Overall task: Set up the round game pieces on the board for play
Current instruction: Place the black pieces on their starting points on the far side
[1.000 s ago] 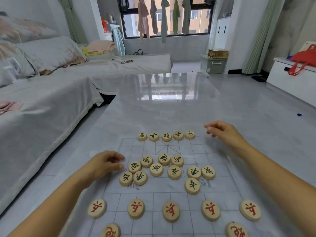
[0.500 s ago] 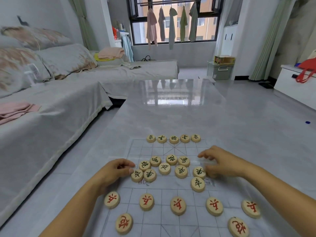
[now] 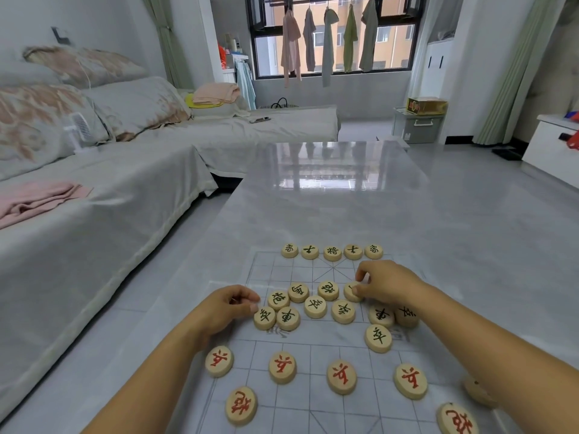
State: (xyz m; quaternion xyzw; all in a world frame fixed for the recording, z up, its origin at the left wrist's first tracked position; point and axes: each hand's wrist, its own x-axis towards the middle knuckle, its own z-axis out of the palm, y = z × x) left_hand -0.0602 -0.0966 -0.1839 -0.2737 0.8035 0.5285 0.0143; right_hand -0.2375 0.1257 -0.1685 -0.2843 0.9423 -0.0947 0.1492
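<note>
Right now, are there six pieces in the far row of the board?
No, the far row holds five pieces, all with dark characters.

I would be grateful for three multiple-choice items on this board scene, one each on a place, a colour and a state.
1. The row of five black-marked pieces lies: A at the far edge of the board; B at its near edge; C off it.
2. The pieces nearest the person are marked: A green; B red; C blue.
3. The right hand: A lies flat; B pinches a black-marked piece; C hangs off the table.
Answers: A, it lines the far gridline; B, their characters are red; B, thumb and fingers close on it.
</note>
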